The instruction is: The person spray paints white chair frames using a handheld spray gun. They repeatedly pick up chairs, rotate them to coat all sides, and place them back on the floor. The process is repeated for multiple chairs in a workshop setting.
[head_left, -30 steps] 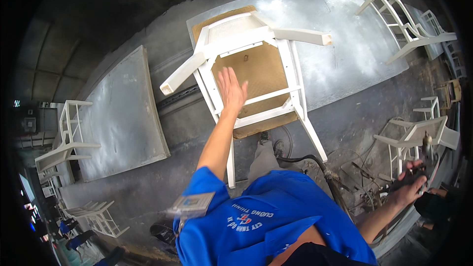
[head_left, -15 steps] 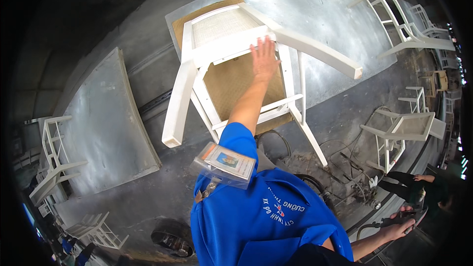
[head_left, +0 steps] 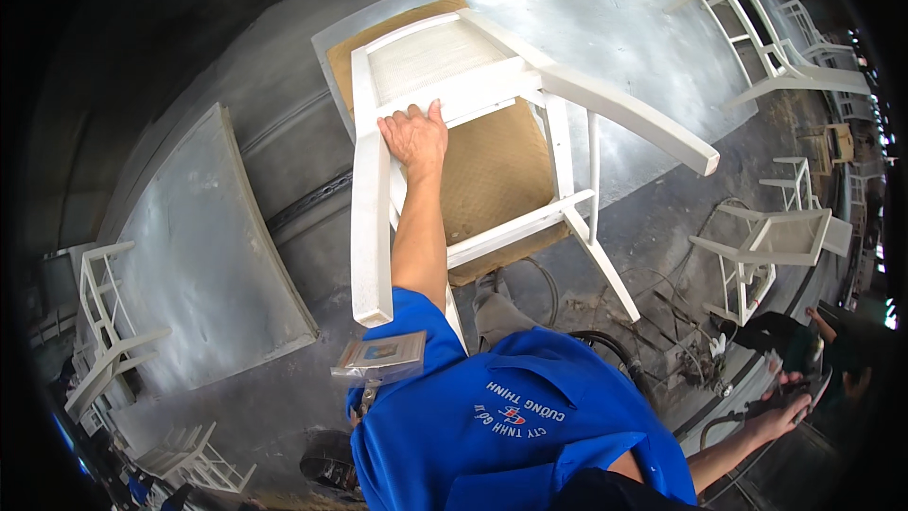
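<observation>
Our left hand grasps the white chair frame; our right hand grips a spray gun, well right of the frame

1. Grey concrete floor — dusty, with hoses trailing across it.
2. A pale flat panel lies at the left.
3. White chair frames stand along the right edge — more at the left.
</observation>
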`<state>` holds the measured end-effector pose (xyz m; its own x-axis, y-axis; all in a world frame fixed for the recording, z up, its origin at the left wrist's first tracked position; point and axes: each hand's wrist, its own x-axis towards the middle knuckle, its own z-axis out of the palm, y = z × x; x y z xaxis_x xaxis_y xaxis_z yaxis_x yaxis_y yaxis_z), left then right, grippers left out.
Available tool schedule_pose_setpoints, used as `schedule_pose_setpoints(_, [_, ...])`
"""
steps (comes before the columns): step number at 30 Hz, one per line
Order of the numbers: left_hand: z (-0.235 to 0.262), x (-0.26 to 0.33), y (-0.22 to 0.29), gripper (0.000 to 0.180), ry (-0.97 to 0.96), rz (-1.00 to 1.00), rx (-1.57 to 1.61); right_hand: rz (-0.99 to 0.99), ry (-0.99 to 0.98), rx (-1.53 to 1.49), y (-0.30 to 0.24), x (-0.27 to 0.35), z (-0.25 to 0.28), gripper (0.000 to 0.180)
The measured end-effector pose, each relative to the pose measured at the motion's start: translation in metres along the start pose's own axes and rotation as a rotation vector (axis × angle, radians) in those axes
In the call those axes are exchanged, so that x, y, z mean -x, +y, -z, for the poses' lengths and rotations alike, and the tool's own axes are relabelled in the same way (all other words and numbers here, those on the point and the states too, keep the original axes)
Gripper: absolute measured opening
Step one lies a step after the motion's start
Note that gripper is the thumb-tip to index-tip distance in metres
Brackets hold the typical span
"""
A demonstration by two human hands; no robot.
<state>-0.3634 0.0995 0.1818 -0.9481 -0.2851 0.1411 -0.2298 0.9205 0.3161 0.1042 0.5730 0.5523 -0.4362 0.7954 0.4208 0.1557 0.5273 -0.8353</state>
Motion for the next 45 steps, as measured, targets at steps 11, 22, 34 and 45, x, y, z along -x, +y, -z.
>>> schedule_pose_setpoints(11, [0.0, -0.075, -0.016, 0.047, -0.262, 0.12, -0.033, 0.015, 0.089, 0.086, -0.017, 0.012, 0.017, 0.059])
schedule_pose_setpoints(22, [-0.045, -0.113, 0.081, 0.054, -0.519, -0.327, 0.105, -0.167, 0.192, 0.162, -0.002, 0.044, 0.041, 0.056])
schedule_pose_setpoints(34, [-0.042, -0.12, 0.071, 0.044, -0.639, -0.444, 0.307, -0.208, 0.227, 0.201, -0.011, 0.07, 0.07, 0.061])
schedule_pose_setpoints(45, [-0.061, -0.118, 0.123, 0.045, -0.725, -0.391, 0.29, -0.204, 0.298, 0.225, -0.02, 0.09, 0.086, 0.059])
